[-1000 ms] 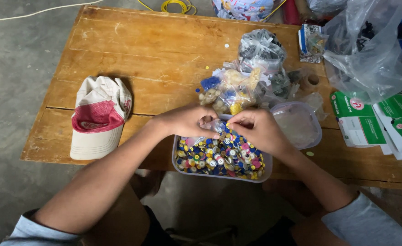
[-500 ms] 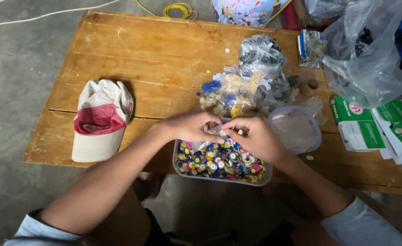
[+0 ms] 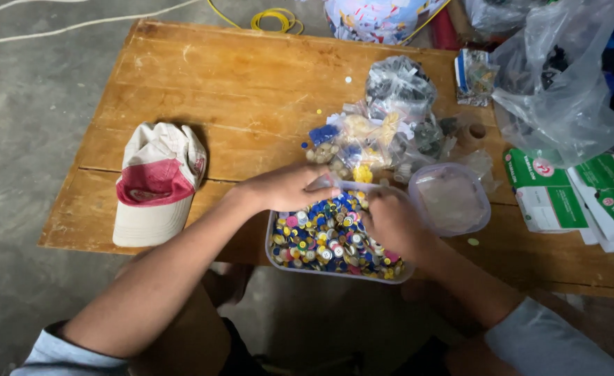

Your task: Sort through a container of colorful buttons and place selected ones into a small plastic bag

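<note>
Left hand [image 3: 289,188] and right hand [image 3: 390,221] meet, fingers curled together, over the button tub [image 3: 335,240] at the desk's [image 3: 202,83] near edge. Green-and-white boxes [image 3: 571,195] lie at 3 o'clock.

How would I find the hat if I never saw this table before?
Start at the wooden table and look to its left half, away from the plastic bags. The cap lies alone there, cream-white with a faded red panel, the only cloth thing on the wood.

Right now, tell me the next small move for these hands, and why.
Probably lift the left hand clear: both hands sit over the tub of coloured buttons, the right hand down among them, with small bags just behind.
</note>
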